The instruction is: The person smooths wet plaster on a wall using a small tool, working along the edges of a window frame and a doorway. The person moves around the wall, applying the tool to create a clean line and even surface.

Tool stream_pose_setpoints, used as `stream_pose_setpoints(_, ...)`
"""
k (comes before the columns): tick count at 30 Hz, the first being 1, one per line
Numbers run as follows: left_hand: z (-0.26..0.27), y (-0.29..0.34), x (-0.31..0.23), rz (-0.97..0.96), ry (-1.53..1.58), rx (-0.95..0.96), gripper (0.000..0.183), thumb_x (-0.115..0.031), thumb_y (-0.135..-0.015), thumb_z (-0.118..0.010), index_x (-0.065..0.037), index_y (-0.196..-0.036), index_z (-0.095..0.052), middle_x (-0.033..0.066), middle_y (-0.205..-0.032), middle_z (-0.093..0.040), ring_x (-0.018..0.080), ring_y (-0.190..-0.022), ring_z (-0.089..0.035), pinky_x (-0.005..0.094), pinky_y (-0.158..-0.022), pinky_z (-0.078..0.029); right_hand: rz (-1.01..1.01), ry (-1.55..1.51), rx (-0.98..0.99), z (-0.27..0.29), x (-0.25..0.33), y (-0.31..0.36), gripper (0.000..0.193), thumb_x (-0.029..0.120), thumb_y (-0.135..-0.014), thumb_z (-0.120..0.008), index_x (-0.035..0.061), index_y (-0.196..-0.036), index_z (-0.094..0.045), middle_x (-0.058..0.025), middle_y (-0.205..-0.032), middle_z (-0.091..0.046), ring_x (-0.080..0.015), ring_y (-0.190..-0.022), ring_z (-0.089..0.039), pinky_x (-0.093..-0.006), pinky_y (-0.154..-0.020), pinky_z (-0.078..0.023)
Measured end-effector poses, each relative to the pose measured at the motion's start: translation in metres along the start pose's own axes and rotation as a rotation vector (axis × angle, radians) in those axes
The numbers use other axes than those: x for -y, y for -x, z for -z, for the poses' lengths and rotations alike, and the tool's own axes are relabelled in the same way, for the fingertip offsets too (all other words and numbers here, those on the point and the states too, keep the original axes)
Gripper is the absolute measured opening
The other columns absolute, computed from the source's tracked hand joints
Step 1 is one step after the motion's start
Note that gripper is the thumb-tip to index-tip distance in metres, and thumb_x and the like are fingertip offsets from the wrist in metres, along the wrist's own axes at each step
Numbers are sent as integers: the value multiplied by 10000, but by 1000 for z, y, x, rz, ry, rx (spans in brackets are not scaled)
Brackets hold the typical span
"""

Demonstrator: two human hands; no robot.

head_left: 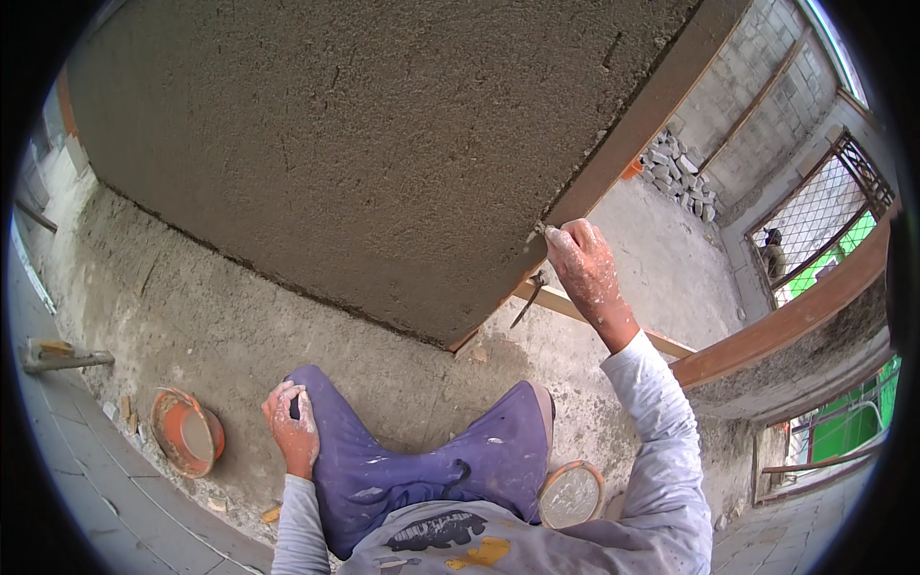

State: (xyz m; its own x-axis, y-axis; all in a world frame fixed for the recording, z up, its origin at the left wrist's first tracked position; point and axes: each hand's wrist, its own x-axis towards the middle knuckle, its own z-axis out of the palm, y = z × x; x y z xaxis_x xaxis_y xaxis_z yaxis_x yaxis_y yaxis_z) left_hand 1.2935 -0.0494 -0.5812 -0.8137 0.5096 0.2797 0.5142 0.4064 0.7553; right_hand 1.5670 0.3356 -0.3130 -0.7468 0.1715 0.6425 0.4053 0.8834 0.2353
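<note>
A broad face of wet grey plaster fills the upper view, with a wooden board along its right edge. At that edge, low down, my right hand is closed in a pinch. A small pale bit shows at its fingertips against the plaster; I cannot make out what it is. My left hand rests on my left knee, fingers curled, with a dark patch between thumb and fingers that I cannot identify. Both hands are spattered with mortar. Below the right hand, a dark metal clamp or bar sits by a wooden strip.
An orange bucket stands on the rough floor at left. Beside my right thigh is a round container of grey mix. Broken blocks are piled at the far right, near a window grille with a person beyond.
</note>
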Motion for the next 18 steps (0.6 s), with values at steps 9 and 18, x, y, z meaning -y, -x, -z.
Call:
stream_pose_setpoints(9,4,2,-5,19,-6,11,131,-135,-1028,-681,-53,-1110,-741,123,-1326,-674,349,-1285,-554,469,-1124,-432,-7,18,-118,-4,-3,-7,258,-16,-857,-782,72,-1068,-660,-98,-934,-607,-292,-861,-651,-413,-708,-555)
stream_pose_setpoints(18,4,1,-5,5,-4,1,114,-105,-1008,-698,-53,-1102,-737,122,-1314,-676,343,-1259,-567,465,-1114,-437,-19,11,-50,-14,0,7,267,-2,-875,-785,64,-1097,-652,-105,-937,-608,-298,-857,-650,-416,-711,-560)
